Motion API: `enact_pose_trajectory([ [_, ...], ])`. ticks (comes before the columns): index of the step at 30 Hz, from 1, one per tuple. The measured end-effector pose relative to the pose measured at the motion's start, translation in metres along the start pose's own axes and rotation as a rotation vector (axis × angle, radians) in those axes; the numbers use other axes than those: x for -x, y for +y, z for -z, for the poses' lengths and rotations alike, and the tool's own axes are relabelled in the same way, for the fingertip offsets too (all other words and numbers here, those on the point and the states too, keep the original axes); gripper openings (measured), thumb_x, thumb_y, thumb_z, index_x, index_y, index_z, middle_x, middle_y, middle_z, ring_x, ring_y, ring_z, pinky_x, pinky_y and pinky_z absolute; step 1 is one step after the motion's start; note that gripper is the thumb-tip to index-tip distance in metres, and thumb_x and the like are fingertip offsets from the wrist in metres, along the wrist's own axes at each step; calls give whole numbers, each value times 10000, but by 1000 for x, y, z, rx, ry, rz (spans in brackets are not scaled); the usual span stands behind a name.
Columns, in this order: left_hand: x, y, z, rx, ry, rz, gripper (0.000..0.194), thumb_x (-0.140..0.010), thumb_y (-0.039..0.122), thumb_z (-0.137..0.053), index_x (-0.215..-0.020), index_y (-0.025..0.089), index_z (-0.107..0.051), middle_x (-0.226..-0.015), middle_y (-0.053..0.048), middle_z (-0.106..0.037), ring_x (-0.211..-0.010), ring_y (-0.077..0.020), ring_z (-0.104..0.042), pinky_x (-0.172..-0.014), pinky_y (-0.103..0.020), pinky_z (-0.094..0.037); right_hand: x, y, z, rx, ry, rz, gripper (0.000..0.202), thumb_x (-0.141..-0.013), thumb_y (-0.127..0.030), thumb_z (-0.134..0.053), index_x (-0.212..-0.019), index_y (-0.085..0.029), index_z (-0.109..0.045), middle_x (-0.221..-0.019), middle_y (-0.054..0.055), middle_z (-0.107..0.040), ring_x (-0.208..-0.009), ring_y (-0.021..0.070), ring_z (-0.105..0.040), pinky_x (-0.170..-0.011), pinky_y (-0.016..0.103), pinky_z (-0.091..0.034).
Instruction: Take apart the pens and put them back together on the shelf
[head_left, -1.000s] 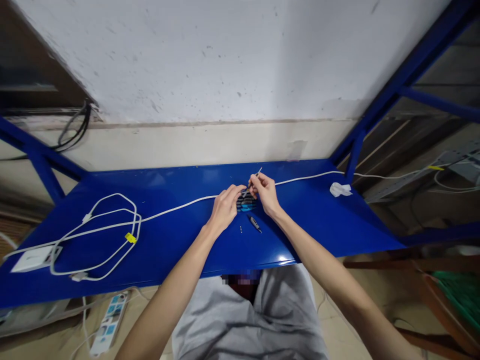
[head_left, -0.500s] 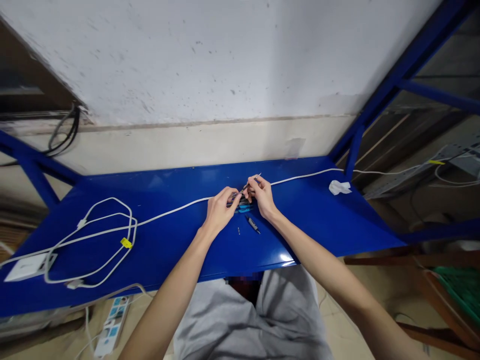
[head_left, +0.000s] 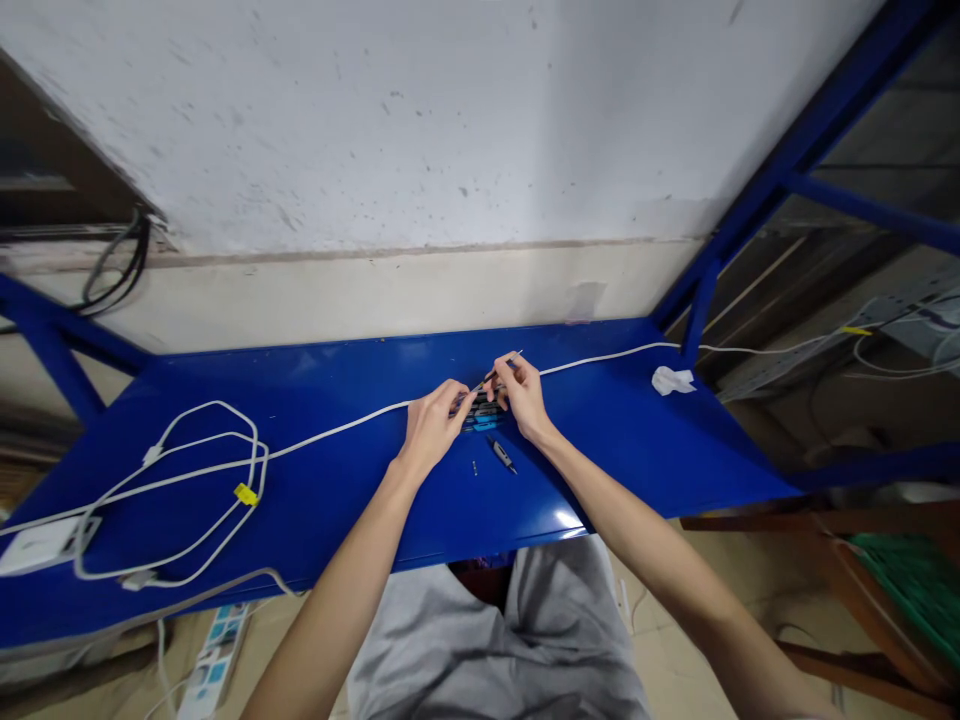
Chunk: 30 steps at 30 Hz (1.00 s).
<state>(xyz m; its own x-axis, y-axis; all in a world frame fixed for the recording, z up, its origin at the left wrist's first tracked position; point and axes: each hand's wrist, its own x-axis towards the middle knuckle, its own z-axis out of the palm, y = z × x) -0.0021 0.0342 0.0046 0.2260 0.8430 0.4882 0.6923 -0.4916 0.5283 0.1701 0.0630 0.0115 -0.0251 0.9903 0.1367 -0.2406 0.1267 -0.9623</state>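
Observation:
My left hand point(head_left: 436, 420) is closed, its thumb and fingers pinching the lower end of a slim dark pen-like rod point(head_left: 489, 380). My right hand point(head_left: 523, 398) grips the same rod nearer its upper end, where a thin pale tip points up and right. Beneath the fingertips lies a group of dark and blue pen-like pieces point(head_left: 484, 422), partly covered by both hands. Closer to me on the table are a short grey pointed piece point(head_left: 503, 457), like the front part of a pen, and a tiny light piece point(head_left: 474, 467), too small to name.
A white cable point(head_left: 337, 428) crosses the blue table point(head_left: 600, 430) behind my hands. Its coil with a yellow tag point(head_left: 245, 494) lies left, beside a white box point(head_left: 41, 545). Crumpled white tissue point(head_left: 673, 380) lies at right. Blue frame posts and a wall bound the table.
The view has shifted slightly. Both hands stay together over the dark and blue pieces, which show a little more between them. The loose grey piece and tiny piece lie as before.

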Motion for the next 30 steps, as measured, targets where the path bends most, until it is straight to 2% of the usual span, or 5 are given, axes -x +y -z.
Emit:
enact_pose_trajectory([
  [9, 0, -9, 2, 0, 27, -42, 266, -1037, 404, -508, -991, 206, -680, -845, -9, -671, -712, -124, -611, -679, -246, -428, 0, -7, 4, 25, -106, -12, 408, -811, -573, -749, -859, -192, -613, -704, 6, -667, -505, 92, -525, -364, 177, -256],
  [15, 0, -10, 7, -37, 3, -100, 269, -1050, 348, -472, -1026, 201, -696, -900, -33, -657, -793, -141, -639, -708, -246, -450, 6, -7, 2, 93, -285, -48, 384, -796, -502, -777, -960, -163, -703, -771, 36, -716, -569, 105, -549, -426, 185, -321],
  [18, -1, -10, 9, -90, 45, -94, 282, -1051, 341, -464, -1033, 198, -706, -884, -37, -649, -796, -146, -637, -699, -248, -451, 5, -9, 3, 72, -223, -20, 400, -822, -519, -741, -1037, -189, -670, -819, 37, -738, -636, 125, -596, -473, 190, -379],
  [21, -1, -12, 9, -103, 66, -101, 286, -1049, 346, -469, -1056, 195, -712, -896, -45, -659, -816, -153, -643, -709, -252, -464, 1, -8, 6, 66, -158, 2, 374, -820, -537, -734, -934, -195, -632, -808, 38, -742, -649, 131, -612, -507, 201, -423],
  [30, 2, -20, 0, -27, 49, -67, 282, -1053, 336, -470, -1049, 195, -715, -919, -53, -685, -847, -171, -656, -773, -281, -499, 3, 3, 8, 238, -182, 84, 357, -847, -514, -727, -809, -170, -640, -651, 11, -686, -527, 103, -523, -551, 225, -423],
])
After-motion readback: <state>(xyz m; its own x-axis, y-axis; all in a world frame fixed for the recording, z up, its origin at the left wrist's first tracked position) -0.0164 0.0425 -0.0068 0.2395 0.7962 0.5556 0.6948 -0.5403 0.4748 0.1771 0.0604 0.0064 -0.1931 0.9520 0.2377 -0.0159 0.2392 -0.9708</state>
